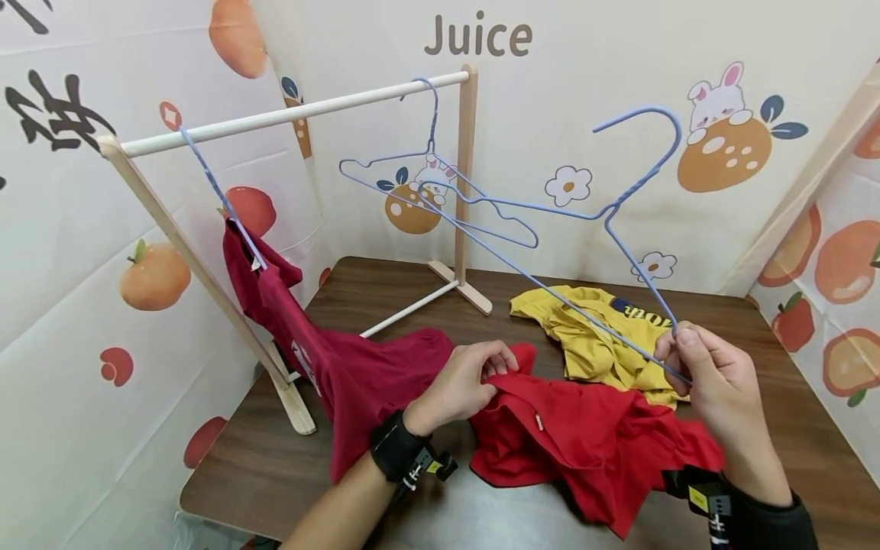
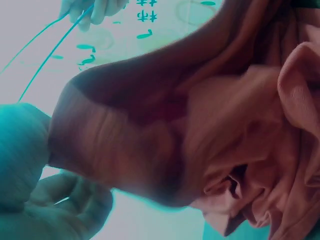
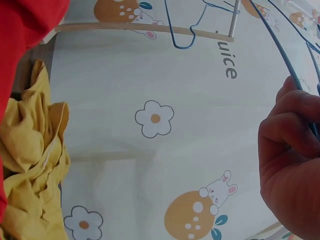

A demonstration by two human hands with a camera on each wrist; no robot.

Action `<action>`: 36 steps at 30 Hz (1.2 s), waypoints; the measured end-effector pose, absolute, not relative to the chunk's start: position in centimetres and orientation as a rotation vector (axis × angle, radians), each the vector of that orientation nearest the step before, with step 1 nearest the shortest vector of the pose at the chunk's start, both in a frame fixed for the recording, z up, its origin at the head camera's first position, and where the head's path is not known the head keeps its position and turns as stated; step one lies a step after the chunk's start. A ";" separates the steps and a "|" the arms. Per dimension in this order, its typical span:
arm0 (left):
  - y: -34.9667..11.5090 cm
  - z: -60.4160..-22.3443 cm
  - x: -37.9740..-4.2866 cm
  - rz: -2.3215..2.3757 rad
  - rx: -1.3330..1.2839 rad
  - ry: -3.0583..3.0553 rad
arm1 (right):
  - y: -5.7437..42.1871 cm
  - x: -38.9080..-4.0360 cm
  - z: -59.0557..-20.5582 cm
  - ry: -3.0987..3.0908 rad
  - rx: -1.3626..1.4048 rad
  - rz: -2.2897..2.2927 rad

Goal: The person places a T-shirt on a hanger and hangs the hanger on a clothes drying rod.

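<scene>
My left hand pinches the edge of a red shirt that lies crumpled on the table. In the left wrist view the shirt hangs from those fingers with an opening spread wide. My right hand grips one lower corner of a blue wire hanger, held up in the air above the shirt with its hook at the top right. The hanger and the red cloth are apart. In the right wrist view, curled fingers wrap the wire.
A wooden rack with a white rail stands at the left. A maroon shirt hangs there on a blue hanger, its cloth trailing onto the table. Another hanger hangs bare. Behind the red shirt lies a yellow shirt.
</scene>
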State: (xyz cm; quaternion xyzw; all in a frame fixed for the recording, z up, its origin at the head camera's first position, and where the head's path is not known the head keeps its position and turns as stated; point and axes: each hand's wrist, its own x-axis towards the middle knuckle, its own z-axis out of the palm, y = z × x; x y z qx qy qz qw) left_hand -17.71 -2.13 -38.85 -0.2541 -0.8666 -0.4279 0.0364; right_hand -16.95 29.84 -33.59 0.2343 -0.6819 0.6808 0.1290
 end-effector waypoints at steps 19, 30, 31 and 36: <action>-2.9 -35.8 -21.6 -1.042 -0.374 -2.276 | 30.1 -20.0 -33.3 -1.594 1.045 2.120; -3.6 -34.4 -22.6 -1.339 -0.336 -2.157 | 34.2 -19.5 -32.5 -1.521 1.114 2.142; -3.7 -34.3 -22.7 -1.376 -0.326 -2.151 | 34.8 -19.4 -32.3 -1.521 1.107 2.143; -4.3 -33.4 -22.9 -1.505 -0.292 -2.150 | 37.3 -19.6 -32.0 -1.509 1.151 2.169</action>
